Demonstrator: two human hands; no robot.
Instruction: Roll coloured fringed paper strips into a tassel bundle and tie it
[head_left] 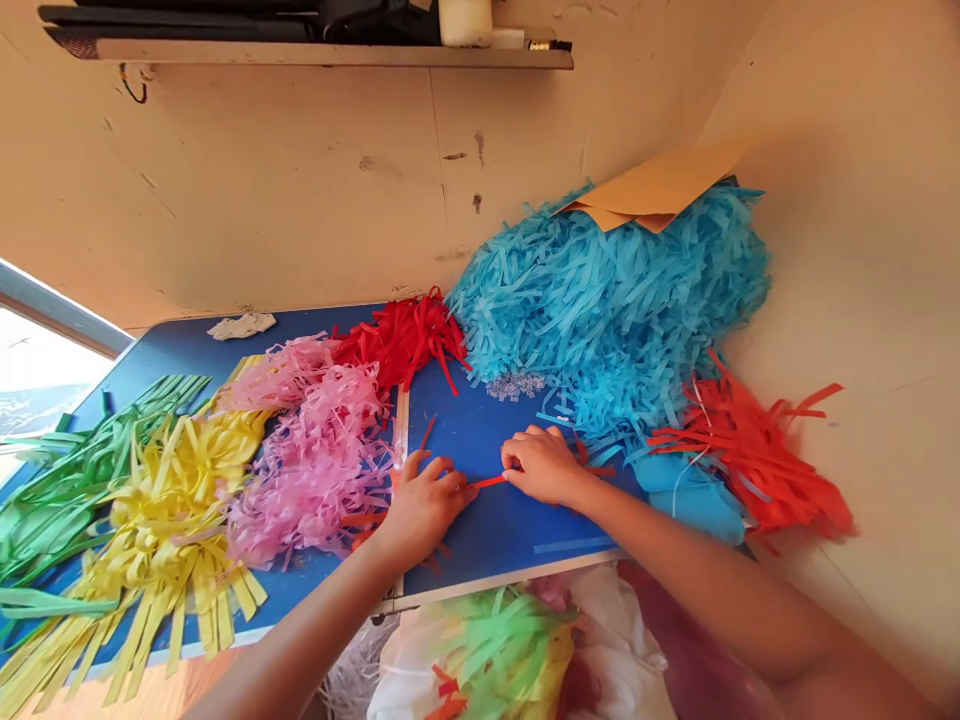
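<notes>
Between my two hands a thin red-orange paper strip (490, 482) stretches just over the blue table (472, 425). My left hand (426, 500) pinches its left end, with more red-orange strips partly hidden under the palm. The right end sits between the thumb and fingers of my right hand (546, 464), and other red-orange strips (600, 470) stick out behind that wrist. Left of my left hand lies a heap of pink shredded paper (315, 470). Beyond my right hand rises a large pile of light blue paper fringe (600, 300).
Yellow (176, 480) and green paper strips (67, 480) cover the table's left part. Red strips (405, 340) lie at the back; orange-red ones (765, 450) rest at right. Orange sheets (660, 190) top the blue pile. Above hangs a wall shelf (330, 52). Green fringe (510, 640) lies below the edge.
</notes>
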